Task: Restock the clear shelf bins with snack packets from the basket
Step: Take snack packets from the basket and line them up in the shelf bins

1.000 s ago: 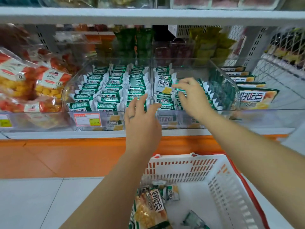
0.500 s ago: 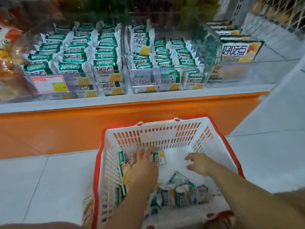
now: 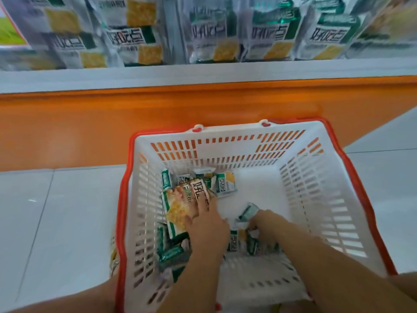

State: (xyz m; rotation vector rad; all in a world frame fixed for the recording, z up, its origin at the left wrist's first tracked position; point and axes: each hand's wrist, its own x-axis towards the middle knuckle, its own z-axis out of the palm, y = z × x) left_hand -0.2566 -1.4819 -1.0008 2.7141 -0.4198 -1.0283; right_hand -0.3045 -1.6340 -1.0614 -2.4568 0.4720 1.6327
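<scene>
The white basket (image 3: 316,199) is set on pale floor tiles (image 3: 56,222); stocked bins (image 3: 225,30) at twelve o'clock. Packets are gripped by the left hand (image 3: 209,222) and right hand (image 3: 261,222).

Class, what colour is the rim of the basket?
Red, around the white basket; seen in the head view.

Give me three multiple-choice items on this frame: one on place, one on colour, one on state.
1. Where are both hands?
A. Inside the white slotted plastic basket
B. At the clear shelf bins
C. On the floor tiles

2. What colour is the basket's rim?
A. Blue
B. Red
C. Black

3. What is the left hand doing?
A. Hanging empty above the basket
B. Touching the large green-and-white snack packet
C. Holding a price tag

Key: 1 A, both forearms reach down between its walls; 2 B, a red band runs round the top; 3 B, its fingers lie on that packet, while the right hand is among small packets.
</scene>
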